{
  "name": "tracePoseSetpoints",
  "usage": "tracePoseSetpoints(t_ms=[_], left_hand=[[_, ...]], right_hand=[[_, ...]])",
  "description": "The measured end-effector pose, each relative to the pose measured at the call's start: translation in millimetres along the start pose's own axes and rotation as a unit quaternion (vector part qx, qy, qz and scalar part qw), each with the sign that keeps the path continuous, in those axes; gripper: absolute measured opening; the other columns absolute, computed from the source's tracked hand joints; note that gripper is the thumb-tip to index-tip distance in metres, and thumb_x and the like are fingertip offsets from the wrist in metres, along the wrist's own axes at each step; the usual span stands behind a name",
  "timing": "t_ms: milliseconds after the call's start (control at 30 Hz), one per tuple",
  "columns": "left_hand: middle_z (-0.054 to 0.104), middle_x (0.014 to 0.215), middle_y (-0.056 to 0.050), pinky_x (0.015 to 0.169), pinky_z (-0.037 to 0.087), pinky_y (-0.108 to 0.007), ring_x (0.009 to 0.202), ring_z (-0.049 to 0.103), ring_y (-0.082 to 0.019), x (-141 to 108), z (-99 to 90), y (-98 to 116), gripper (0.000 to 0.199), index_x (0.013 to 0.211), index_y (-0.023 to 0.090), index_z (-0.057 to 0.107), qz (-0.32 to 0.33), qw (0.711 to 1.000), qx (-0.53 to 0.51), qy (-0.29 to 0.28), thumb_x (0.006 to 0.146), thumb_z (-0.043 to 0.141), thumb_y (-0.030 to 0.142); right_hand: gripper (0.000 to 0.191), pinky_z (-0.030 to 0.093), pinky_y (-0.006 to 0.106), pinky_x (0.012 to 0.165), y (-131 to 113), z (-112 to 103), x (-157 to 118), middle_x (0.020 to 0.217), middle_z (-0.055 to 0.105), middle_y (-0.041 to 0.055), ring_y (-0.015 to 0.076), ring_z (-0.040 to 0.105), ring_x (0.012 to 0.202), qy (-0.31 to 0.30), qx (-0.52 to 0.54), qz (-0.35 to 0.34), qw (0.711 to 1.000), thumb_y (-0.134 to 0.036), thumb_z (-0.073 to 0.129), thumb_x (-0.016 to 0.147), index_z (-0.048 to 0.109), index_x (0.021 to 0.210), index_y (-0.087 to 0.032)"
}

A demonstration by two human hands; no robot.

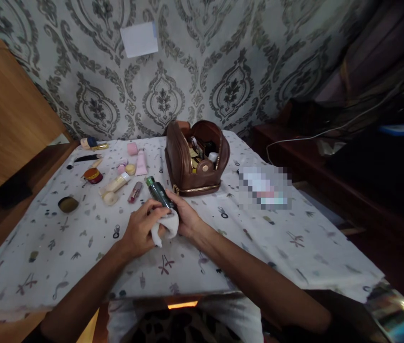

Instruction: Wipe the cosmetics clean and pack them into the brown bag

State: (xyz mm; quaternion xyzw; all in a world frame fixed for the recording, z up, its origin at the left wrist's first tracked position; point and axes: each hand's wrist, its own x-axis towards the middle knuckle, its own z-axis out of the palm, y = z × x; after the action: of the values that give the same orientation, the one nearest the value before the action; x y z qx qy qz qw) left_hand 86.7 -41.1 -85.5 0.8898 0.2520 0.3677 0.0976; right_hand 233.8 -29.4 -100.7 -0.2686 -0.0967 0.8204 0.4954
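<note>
Above the tabletop, back from its front edge, my hands are both closed: my left hand bunches a white cloth against the lower part of a dark bottle, while my right hand wraps the bottle's other side. The bottle sits between the two — tilted, green cap pointing away and leftward, free of the grip, its base hidden by cloth and fingers. I judge this piece to be mid-handling, not yet set down. Beyond it, toward the left edge, a lip tube, a cream tube and a pink tube lie out. Near the middle of the far edge, the brown bag stands open with several items inside — so the work looks partway, with the sorting unfinished.
</note>
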Motion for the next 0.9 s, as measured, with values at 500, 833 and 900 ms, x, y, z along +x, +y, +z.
tracePoseSetpoints(t_ms=[500,833,900], left_hand=[[0.059,0.097,-0.004,0.082,0.046,-0.032,0.092,0.057,-0.02,7.0,-18.5,-30.1,0.017,0.106,0.018,0.055,-0.21,0.96,0.059,0.174,0.09,0.048,0.02],[0.06,0.099,-0.008,0.068,0.049,-0.027,0.08,0.06,-0.017,-1.2,-0.8,-3.0,0.027,0.108,0.019,0.061,0.047,0.998,-0.019,-0.034,0.083,0.054,0.012],[0.06,0.098,-0.007,0.067,0.048,-0.026,0.079,0.06,-0.016,-1.3,-0.5,-2.3,0.026,0.108,0.019,0.06,0.045,0.998,-0.029,-0.032,0.083,0.054,0.011]], right_hand=[[0.02,0.047,0.022,0.056,9.5,-0.3,-1.2,0.066,0.067,-0.0008,0.0126,0.061,0.058,-0.056,-0.088,-0.06,0.993,-0.03,0.077,0.072,0.068,0.081,-0.015],[0.032,0.044,0.023,0.053,-0.2,-4.0,4.2,0.06,0.064,-0.0038,0.0119,0.054,0.053,0.008,-0.007,-0.056,0.998,-0.043,0.082,0.068,0.063,0.074,-0.017],[0.035,0.043,0.022,0.054,-0.8,-3.2,1.3,0.061,0.064,-0.0041,0.0103,0.054,0.053,0.0,-0.019,-0.068,0.997,-0.041,0.086,0.062,0.064,0.074,-0.016]])
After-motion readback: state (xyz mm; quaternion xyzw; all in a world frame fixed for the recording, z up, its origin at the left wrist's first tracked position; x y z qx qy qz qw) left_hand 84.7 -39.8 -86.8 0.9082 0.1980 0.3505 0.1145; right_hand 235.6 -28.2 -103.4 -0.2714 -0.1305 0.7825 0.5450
